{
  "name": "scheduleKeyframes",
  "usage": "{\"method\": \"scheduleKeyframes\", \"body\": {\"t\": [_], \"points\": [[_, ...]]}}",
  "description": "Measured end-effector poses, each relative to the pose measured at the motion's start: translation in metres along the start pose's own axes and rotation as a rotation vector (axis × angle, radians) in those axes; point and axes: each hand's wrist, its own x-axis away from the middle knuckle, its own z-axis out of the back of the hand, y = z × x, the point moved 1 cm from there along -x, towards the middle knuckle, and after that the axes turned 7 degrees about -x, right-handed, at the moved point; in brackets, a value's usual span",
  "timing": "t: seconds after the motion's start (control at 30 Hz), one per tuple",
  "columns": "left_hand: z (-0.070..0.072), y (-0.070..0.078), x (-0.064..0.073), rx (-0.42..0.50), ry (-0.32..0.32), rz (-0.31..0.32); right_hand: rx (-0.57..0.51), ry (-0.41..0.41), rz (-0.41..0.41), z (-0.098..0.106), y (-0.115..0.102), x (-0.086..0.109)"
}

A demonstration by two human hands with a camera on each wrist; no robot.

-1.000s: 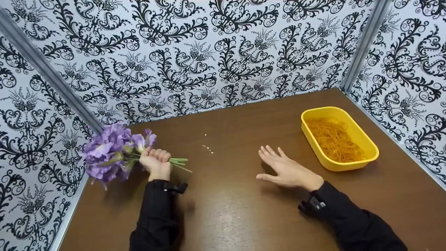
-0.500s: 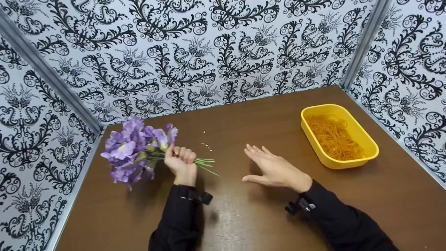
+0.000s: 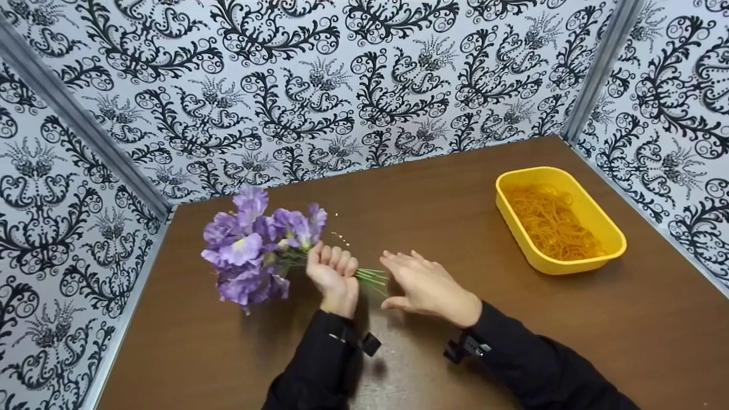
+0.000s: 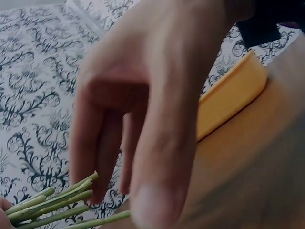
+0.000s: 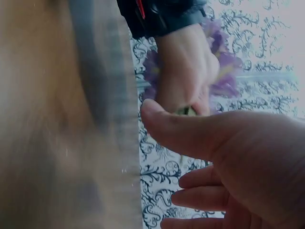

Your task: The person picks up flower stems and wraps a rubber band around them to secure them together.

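Observation:
My left hand (image 3: pixel 333 276) grips a bunch of purple artificial-looking irises (image 3: pixel 250 253) by the stems, fingers curled right round them. The blooms spread to the left of the fist. Bare green stem ends (image 3: pixel 371 278) stick out on its right side. Around these ends comes my right hand (image 3: pixel 430 287), fingers extended and thumb held apart. In the left wrist view the stem ends (image 4: pixel 57 202) reach between the thumb and fingers of the right hand (image 4: pixel 162 105). The right wrist view shows the right thumb (image 5: pixel 181 131) overlapping the left fist.
A yellow plastic tub (image 3: pixel 527 250) with many thin orange rubber bands (image 3: pixel 549 225) stands at the right rear of the brown table (image 3: pixel 433 199). A few tiny pale specks (image 3: pixel 342 236) lie behind the left hand. Patterned panels (image 3: pixel 364 85) wall in the back and sides.
My left hand has carried the flowers to the right, toward the middle of the table. My right hand has moved left, so its fingers now meet the stem ends in the head view.

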Motion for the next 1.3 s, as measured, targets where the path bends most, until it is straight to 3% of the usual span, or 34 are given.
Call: {"method": "scheduleKeyframes", "body": {"t": [0.23, 0.4, 0.53, 0.7, 0.8, 1.07, 1.3], "points": [[-0.003, -0.011, 0.020, -0.038, -0.034, -0.001, 0.039, 0.122, -0.066, -0.015, -0.015, -0.007], [-0.009, -0.019, 0.026, -0.065, -0.090, 0.007, 0.094, 0.230, -0.108, -0.025, -0.022, -0.010], [-0.011, -0.021, 0.025, -0.084, -0.102, -0.007, 0.186, 0.273, -0.057, -0.033, -0.024, -0.010], [-0.009, -0.023, 0.021, -0.126, -0.055, 0.009, 0.358, 0.321, 0.035, -0.033, -0.024, -0.005], [-0.007, -0.025, 0.019, -0.139, -0.029, 0.040, 0.352, 0.321, 0.031, -0.030, -0.024, -0.002], [-0.002, -0.026, 0.013, -0.128, 0.004, 0.095, 0.231, 0.253, -0.089, -0.031, -0.021, -0.005], [0.001, -0.017, 0.006, -0.122, 0.001, 0.178, 0.220, 0.234, -0.074, -0.029, -0.019, -0.003]]}}
